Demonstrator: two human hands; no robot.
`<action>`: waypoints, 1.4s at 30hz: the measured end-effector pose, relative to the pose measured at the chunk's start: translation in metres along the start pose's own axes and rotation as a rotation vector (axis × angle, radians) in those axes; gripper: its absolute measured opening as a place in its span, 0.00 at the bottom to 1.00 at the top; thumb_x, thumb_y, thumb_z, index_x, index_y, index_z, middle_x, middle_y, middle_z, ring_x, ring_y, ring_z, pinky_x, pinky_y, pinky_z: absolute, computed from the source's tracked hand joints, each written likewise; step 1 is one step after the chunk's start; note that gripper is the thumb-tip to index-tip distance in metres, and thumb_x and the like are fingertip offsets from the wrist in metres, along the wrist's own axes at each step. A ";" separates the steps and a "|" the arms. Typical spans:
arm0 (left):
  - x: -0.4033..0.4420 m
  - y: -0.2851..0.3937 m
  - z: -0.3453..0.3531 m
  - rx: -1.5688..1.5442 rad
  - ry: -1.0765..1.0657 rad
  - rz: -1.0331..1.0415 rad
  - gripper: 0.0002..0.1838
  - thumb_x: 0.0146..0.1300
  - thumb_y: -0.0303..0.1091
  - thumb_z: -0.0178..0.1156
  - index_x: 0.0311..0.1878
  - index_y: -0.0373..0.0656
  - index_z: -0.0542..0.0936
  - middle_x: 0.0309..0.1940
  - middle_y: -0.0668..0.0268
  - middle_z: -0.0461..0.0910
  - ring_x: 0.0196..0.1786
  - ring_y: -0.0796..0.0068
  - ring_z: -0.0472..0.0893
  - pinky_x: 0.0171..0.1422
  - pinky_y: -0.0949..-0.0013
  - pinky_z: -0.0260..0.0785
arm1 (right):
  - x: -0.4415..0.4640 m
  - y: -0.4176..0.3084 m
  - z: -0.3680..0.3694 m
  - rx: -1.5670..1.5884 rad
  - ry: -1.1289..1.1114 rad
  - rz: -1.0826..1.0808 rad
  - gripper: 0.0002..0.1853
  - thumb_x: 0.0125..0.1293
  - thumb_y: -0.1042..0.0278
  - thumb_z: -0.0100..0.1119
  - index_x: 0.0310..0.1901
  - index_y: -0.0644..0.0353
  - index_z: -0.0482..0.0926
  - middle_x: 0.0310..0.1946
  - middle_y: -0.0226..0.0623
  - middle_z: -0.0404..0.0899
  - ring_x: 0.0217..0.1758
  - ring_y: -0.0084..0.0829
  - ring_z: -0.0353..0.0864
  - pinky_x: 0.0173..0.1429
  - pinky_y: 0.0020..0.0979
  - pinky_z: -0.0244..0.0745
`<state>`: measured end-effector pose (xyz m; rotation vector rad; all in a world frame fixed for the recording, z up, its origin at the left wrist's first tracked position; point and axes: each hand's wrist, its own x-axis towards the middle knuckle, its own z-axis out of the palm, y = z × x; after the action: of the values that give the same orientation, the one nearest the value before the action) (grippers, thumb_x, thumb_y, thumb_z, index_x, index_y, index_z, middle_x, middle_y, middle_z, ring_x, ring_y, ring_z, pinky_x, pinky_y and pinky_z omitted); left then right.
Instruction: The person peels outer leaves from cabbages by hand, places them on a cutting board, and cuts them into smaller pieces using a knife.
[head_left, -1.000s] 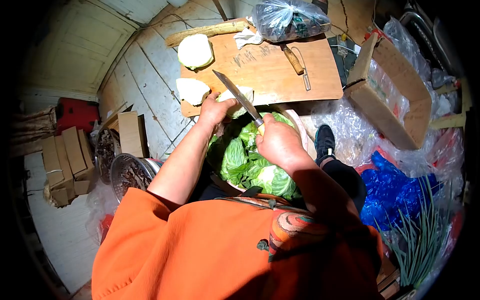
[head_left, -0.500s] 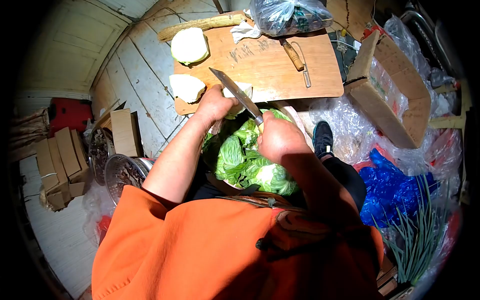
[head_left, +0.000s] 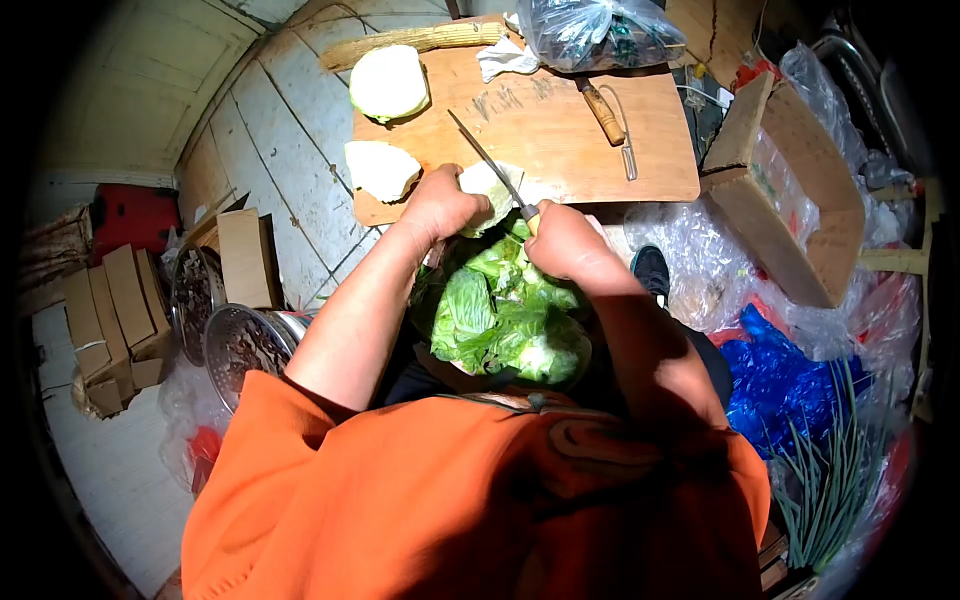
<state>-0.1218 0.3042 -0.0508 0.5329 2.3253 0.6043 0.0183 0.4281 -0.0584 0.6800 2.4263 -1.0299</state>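
My right hand [head_left: 566, 241] grips a kitchen knife [head_left: 484, 152] by its pale handle, the blade pointing up and to the left over the board. Against the near edge of the wooden board [head_left: 550, 135], my left hand [head_left: 446, 206] is closed on a pale cabbage piece [head_left: 488, 192]. The blade passes over or touches that piece; I cannot tell which. Just below both hands, green cabbage leaves [head_left: 505, 315] fill a basin whose rim is mostly hidden. Two more cut cabbage pieces, a larger one [head_left: 388, 83] and a smaller one [head_left: 382, 170], lie on the board's left side.
On the board also lie a wooden-handled knife [head_left: 603, 112] and a stuffed plastic bag [head_left: 600, 35]. At right stand a cardboard box [head_left: 785, 190], a blue plastic bag [head_left: 790, 385] and long green stalks [head_left: 830, 480]. A metal colander [head_left: 245, 350] sits at left.
The knife has shifted up and to the right, its blade now seen more edge-on. More of the cabbage piece shows beside my left hand. The view has shifted slightly.
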 end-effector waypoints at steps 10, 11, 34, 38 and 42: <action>0.022 -0.031 -0.009 -0.372 0.043 -0.018 0.45 0.42 0.33 0.71 0.66 0.27 0.65 0.51 0.46 0.78 0.53 0.59 0.80 0.59 0.68 0.70 | -0.009 0.009 0.002 -0.022 0.114 0.053 0.20 0.58 0.63 0.60 0.49 0.66 0.74 0.39 0.54 0.81 0.46 0.50 0.81 0.53 0.44 0.74; 0.024 -0.031 -0.010 -0.397 0.080 -0.003 0.45 0.43 0.32 0.70 0.66 0.26 0.63 0.52 0.45 0.78 0.54 0.58 0.79 0.61 0.68 0.69 | -0.011 0.010 -0.001 0.037 0.131 0.090 0.19 0.58 0.63 0.59 0.48 0.66 0.73 0.39 0.55 0.81 0.46 0.51 0.81 0.53 0.45 0.74; 0.037 -0.029 0.000 -0.149 0.109 -0.055 0.46 0.40 0.41 0.75 0.62 0.31 0.65 0.52 0.48 0.79 0.55 0.55 0.79 0.61 0.66 0.70 | -0.060 0.062 -0.049 -0.286 0.171 -0.005 0.14 0.49 0.71 0.61 0.41 0.55 0.77 0.31 0.50 0.81 0.39 0.52 0.80 0.46 0.48 0.74; 0.051 -0.043 0.006 -0.213 0.069 -0.023 0.46 0.40 0.39 0.76 0.63 0.32 0.65 0.52 0.49 0.79 0.55 0.56 0.79 0.61 0.66 0.70 | -0.079 0.069 -0.066 -0.230 -0.004 -0.106 0.16 0.44 0.72 0.61 0.40 0.55 0.80 0.30 0.48 0.81 0.36 0.50 0.80 0.43 0.41 0.75; 0.049 -0.039 0.007 -0.380 0.053 -0.057 0.44 0.42 0.35 0.76 0.62 0.32 0.65 0.51 0.51 0.80 0.54 0.58 0.80 0.61 0.66 0.70 | -0.086 0.064 -0.076 -0.106 0.004 -0.046 0.19 0.44 0.72 0.62 0.43 0.56 0.81 0.28 0.45 0.80 0.30 0.39 0.79 0.40 0.34 0.74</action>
<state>-0.1588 0.3000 -0.1010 0.2743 2.1898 1.0137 0.1105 0.5004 0.0021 0.5937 2.4910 -0.9107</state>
